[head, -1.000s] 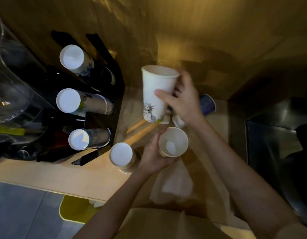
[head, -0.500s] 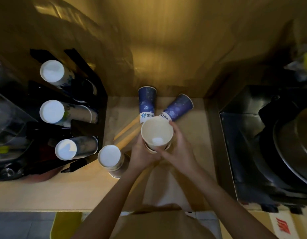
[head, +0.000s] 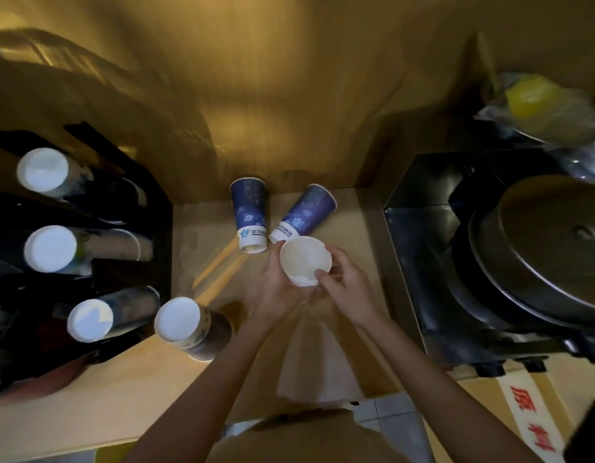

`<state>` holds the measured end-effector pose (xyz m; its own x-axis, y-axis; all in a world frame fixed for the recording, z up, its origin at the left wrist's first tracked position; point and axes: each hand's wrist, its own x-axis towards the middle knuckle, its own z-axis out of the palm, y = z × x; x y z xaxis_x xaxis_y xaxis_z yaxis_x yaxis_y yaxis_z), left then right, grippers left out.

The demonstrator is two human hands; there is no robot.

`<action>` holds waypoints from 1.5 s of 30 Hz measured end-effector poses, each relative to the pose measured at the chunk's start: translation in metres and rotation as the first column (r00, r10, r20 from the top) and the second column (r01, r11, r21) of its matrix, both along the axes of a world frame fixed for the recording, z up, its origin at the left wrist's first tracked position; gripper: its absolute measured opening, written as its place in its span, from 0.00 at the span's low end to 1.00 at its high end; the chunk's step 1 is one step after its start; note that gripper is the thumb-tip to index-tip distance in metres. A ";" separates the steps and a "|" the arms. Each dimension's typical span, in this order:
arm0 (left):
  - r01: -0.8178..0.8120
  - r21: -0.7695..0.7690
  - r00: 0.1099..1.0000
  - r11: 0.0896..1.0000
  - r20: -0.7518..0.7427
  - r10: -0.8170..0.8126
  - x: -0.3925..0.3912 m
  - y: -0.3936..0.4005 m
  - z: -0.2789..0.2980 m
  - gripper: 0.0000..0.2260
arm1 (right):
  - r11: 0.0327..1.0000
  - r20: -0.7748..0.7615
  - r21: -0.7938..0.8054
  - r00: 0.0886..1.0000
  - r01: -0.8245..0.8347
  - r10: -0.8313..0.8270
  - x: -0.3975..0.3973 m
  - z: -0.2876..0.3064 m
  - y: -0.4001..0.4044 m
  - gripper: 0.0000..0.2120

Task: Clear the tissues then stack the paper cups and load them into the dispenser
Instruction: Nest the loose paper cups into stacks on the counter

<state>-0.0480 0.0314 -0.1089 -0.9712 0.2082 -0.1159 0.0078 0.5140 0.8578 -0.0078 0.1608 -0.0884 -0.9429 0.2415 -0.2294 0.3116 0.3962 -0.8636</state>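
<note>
While the black dispenser (head: 88, 235) fills the counter's left side, two blue cups (head: 251, 217) lie just beyond my hands — mouths toward the far wall, nearer my right. My left hand (head: 276, 289) and right hand (head: 344, 284) both grip the nested white cups (head: 304, 264), mouth up.

You hold cream-white nested cups (head: 305, 262). Beyond them lie two dark blue cups (head: 249, 212) with pale flower patterns and white bands, on a tan wooden surface (head: 88, 396); the dispenser (head: 122, 212) at left is black.
</note>
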 end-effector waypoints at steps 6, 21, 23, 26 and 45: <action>0.166 0.007 0.985 0.986 0.053 -0.166 -0.002 0.058 0.002 0.46 | 0.991 -0.004 0.017 0.991 0.134 -0.134 0.014 0.010 0.050 0.23; 0.317 -0.117 0.948 0.941 0.060 -0.312 -0.006 0.098 0.009 0.46 | 0.951 0.037 0.237 0.976 0.198 -0.213 0.005 0.014 0.084 0.17; 0.362 -0.169 0.930 0.917 0.137 -0.342 -0.009 0.093 0.013 0.50 | 0.929 0.028 0.306 0.973 0.209 -0.228 -0.003 0.017 0.084 0.17; 0.454 -0.318 0.890 0.832 0.199 -0.410 -0.020 0.077 0.024 0.45 | 0.912 -0.019 0.370 0.983 0.179 -0.185 -0.020 0.026 0.078 0.17; -0.069 -0.402 0.884 0.913 0.400 0.243 -0.194 -0.029 -0.005 0.24 | 0.571 0.533 -0.342 0.655 0.746 -0.535 -0.166 -0.037 -0.016 0.36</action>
<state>-0.2416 0.0021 -0.1140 -0.8187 -0.0840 -0.5680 -0.4259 0.7524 0.5025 -0.1738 0.1444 -0.1253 -0.4096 0.4999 -0.7631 0.6046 -0.4776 -0.6375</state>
